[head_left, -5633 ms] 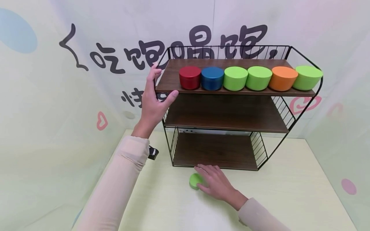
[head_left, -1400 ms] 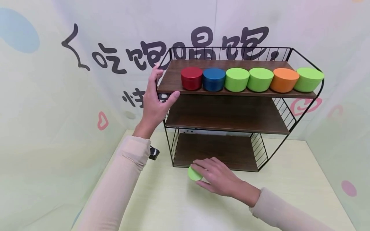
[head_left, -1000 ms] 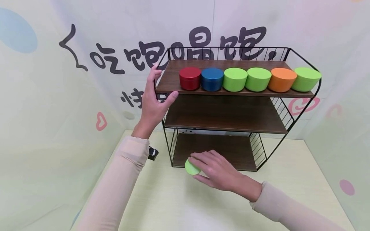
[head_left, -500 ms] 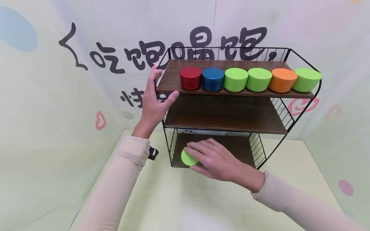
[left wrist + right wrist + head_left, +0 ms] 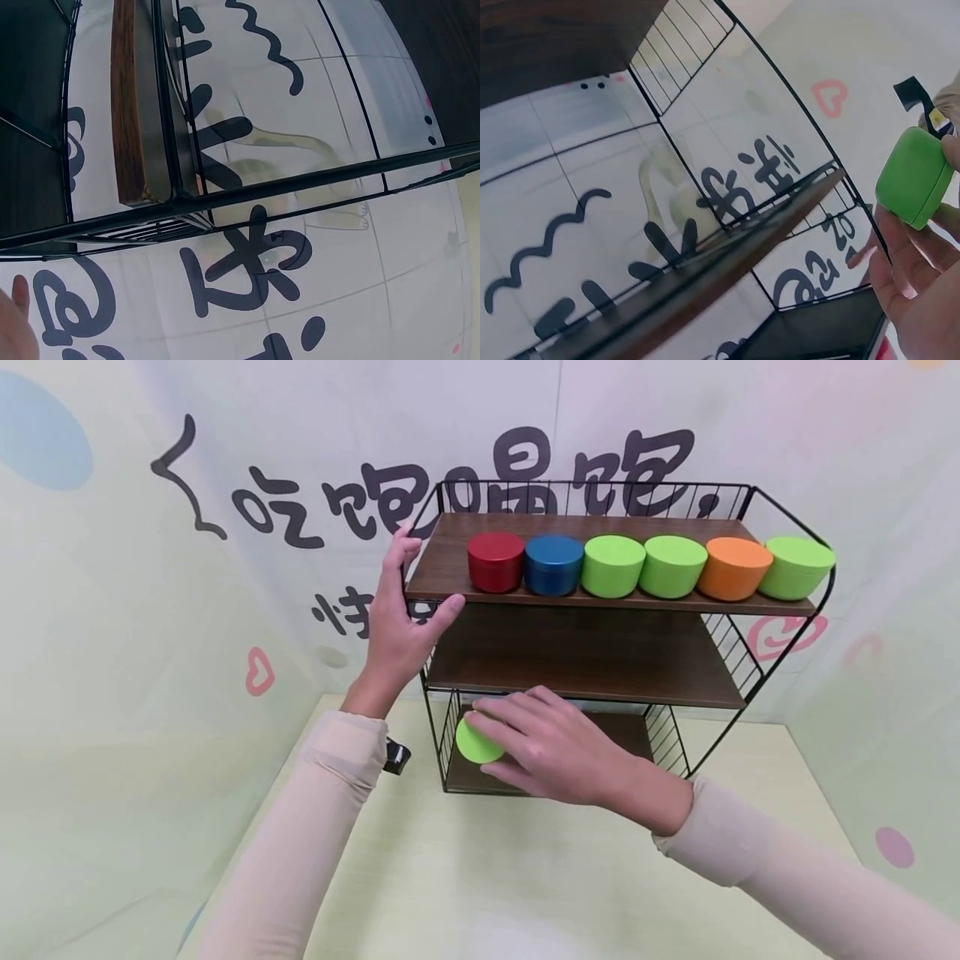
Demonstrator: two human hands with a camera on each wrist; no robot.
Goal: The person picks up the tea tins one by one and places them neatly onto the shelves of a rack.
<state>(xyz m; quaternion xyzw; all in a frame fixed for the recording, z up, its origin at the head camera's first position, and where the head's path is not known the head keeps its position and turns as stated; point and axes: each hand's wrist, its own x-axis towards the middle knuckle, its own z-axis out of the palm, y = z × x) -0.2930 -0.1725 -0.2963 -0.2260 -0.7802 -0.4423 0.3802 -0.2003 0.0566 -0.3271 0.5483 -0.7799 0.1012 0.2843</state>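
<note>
My right hand holds a round green tin between thumb and fingers, raised in front of the lower part of a three-tier rack. In the right wrist view the green tin shows its side and lid seam, with fingers beneath it. My left hand grips the rack's upper left corner, thumb in front and fingers around the side wire. Along the top shelf's front edge stand a red tin, a blue tin, green tins and an orange tin.
The rack has black wire sides and dark wood boards. It stands on a pale table against a printed back cloth, with cloth on both sides too. A black strap piece shows at my left wrist.
My right hand has lifted the green tin off the table, carrying it up and slightly left to the front of the lower rack. The left hand and the top-shelf row stay put.
</note>
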